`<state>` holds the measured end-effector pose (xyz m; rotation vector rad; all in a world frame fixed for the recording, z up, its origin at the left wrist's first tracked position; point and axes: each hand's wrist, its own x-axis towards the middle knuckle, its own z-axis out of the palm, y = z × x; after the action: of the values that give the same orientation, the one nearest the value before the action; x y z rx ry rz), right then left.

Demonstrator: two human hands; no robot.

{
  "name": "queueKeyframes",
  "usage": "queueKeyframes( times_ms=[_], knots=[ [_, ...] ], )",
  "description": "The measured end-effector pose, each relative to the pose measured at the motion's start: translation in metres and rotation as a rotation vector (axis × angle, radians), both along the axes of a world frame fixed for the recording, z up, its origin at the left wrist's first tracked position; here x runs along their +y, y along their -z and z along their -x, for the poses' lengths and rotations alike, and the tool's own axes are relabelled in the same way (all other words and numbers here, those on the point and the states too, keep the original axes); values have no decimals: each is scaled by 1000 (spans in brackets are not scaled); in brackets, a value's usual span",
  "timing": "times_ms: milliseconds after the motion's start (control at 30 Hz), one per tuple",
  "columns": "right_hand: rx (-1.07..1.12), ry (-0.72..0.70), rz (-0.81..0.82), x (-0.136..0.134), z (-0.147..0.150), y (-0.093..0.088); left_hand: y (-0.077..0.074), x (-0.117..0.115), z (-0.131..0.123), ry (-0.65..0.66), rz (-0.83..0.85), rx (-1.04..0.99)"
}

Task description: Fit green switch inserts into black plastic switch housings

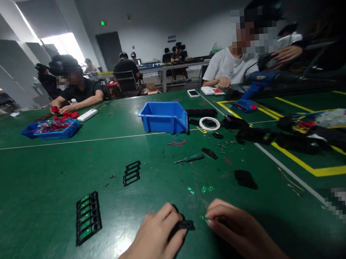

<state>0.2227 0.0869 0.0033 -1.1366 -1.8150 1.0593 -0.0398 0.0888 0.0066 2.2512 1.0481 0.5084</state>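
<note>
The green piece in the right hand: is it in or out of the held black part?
Out: a gap shows between the green piece and the black part in the left hand.

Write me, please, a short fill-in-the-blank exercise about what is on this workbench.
The left hand holds a small part coloured ____.
The right hand pinches a small piece coloured ____.
In the picture, the white ring lies to the ____ of the blue bin.

Missing words: black; green; right.
</note>
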Motion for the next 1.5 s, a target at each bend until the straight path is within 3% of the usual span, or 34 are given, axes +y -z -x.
queueKeyframes(
  times_ms=[167,400,500,733,933,1500],
  knots=[
    [-29,33,-5,-3,2,-1,3,2,0,-3,28,-4],
    [-61,-90,-52,-7,0,-1,4,-4,2,3,-33,16],
    [-47,-6,-70,-9,3,1,3,-4,-2,-32,-96,22],
    [-26,6,-201,-12,8,2,2,4,-13,40,-209,-20],
    [-105,-106,-350,4,13,1,7,8,-11,15,-146,-64],
    [-165,-67,-309,9,18,7,6,6,-9,6,-102,-111]
  ],
)
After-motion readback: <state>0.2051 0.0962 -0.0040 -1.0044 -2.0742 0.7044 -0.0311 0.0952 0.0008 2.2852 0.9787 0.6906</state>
